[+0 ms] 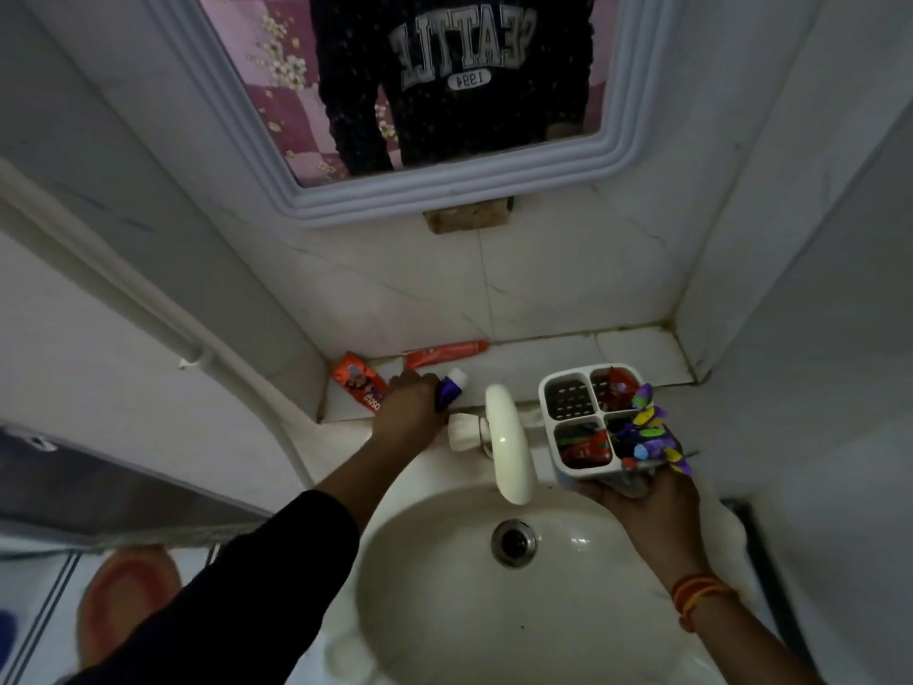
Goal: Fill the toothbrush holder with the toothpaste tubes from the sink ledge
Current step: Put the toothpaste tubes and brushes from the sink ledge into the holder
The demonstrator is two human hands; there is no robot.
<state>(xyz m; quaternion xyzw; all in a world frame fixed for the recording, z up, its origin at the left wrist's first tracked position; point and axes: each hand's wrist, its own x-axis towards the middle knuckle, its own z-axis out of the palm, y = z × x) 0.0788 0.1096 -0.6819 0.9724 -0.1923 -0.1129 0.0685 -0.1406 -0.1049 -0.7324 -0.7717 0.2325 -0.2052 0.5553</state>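
My right hand (pixel 644 496) holds a white four-compartment toothbrush holder (pixel 568 422) from below, over the sink's right side. Red tubes sit in two compartments and purple tubes (pixel 647 432) stick out of a third; the far-left compartment shows only its slotted floor. My left hand (pixel 407 412) is on the tiled ledge (pixel 637 355), closed around a purple toothpaste tube with a white cap (pixel 452 383). An orange tube (pixel 358 383) lies just left of that hand. A longer orange-red tube (pixel 444 353) lies against the back wall.
A white tap (pixel 509 442) juts out over the basin (pixel 444 610) between my hands. The drain (pixel 514 542) is below it. A framed mirror (pixel 617 150) hangs above. Walls close in on both sides.
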